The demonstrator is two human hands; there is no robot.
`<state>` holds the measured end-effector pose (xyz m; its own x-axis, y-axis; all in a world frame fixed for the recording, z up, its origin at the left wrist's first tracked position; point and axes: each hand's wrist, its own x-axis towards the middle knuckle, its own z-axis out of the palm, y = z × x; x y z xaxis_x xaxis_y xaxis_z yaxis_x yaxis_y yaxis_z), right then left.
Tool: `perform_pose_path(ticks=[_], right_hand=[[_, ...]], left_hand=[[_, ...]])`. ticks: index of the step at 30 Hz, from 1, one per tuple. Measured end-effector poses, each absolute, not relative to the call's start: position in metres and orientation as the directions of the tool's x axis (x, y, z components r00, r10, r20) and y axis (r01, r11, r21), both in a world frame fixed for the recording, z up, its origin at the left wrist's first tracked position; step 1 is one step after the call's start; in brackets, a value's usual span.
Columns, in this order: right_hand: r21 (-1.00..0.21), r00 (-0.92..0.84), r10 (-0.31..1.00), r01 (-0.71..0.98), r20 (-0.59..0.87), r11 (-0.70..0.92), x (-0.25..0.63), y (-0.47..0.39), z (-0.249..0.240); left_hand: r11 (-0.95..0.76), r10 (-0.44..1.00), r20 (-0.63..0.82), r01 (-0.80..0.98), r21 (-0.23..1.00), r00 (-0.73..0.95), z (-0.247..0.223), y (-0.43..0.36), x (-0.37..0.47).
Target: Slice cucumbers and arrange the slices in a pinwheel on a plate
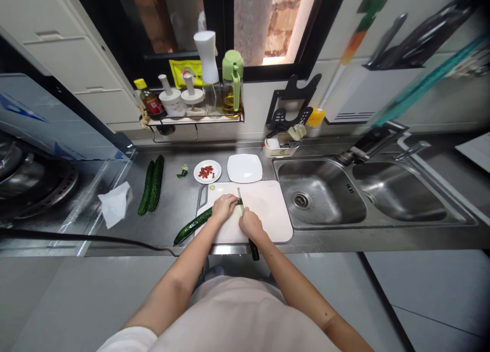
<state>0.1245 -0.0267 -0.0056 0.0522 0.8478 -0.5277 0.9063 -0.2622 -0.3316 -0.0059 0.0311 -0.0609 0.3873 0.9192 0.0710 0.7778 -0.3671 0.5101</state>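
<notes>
A long dark green cucumber (193,226) lies slantwise across the white cutting board (270,214), its left end reaching past the board's edge. My left hand (224,208) is closed over the cucumber near its right end. In my right hand (250,223) is a kitchen knife (253,251), its black handle pointing toward my body. The blade stands at the cucumber's right end, close to my left fingertips. One pale round cucumber slice (212,187) rests near the board's upper left corner.
Two whole cucumbers (155,183) and a crumpled white tissue (115,205) lie to the left. Behind the board are a small plate of chopped red pieces (207,172), a white square plate (245,168) and green scraps (182,171). A double sink (325,188) adjoins on the right.
</notes>
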Motion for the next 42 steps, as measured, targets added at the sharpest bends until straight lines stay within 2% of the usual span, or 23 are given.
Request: perform_pose_path(ticks=[12, 33, 42], right_hand=[[-0.275, 0.077, 0.817, 0.92, -0.571, -0.278, 0.125, -0.049, -0.008], [-0.354, 0.081, 0.868, 0.891, -0.49, -0.283, 0.12, -0.023, -0.012], [-0.33, 0.082, 0.852, 0.899, -0.517, -0.287, 0.122, -0.037, -0.015]], left_hand=[[-0.371, 0.918, 0.077, 0.779, 0.505, 0.388, -0.062, 0.032, -0.005], [-0.369, 0.919, 0.067, 0.783, 0.5, 0.389, -0.057, 0.03, -0.005], [-0.364, 0.921, 0.063, 0.787, 0.498, 0.385, -0.055, 0.03, -0.004]])
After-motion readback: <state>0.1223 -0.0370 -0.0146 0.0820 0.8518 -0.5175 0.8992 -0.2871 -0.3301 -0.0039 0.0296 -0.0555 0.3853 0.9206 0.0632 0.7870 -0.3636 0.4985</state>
